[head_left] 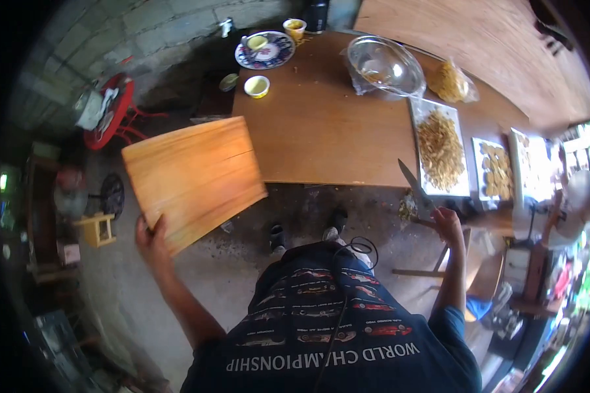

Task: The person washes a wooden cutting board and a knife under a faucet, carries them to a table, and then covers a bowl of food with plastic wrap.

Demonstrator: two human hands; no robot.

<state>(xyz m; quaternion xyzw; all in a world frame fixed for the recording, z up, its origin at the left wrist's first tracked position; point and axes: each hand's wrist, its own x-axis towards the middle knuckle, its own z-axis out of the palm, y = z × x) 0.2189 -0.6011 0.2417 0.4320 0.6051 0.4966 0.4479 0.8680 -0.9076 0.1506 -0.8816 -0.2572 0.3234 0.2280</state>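
The person's left hand [153, 243] grips a wooden cutting board [193, 180] by its near left edge, the thumb pressed on the upper face and the fingers wrapped around the edge, partly hidden. The board is rectangular and warm orange-brown, with darker streaks of grain along its length and a thin dark line (a crack or a seam, it is hard to say which) near its right end. It sits askew at the near left corner of the brown table [321, 144], overlapping it in view; whether the two touch cannot be told. The right hand [448, 226] is curled around the handle of a knife [413, 178], whose dark, narrow blade tapers to a point aimed far and left. The blade is near the left side of a white tray [462, 187] heaped with pale yellow-brown strips [441, 150].
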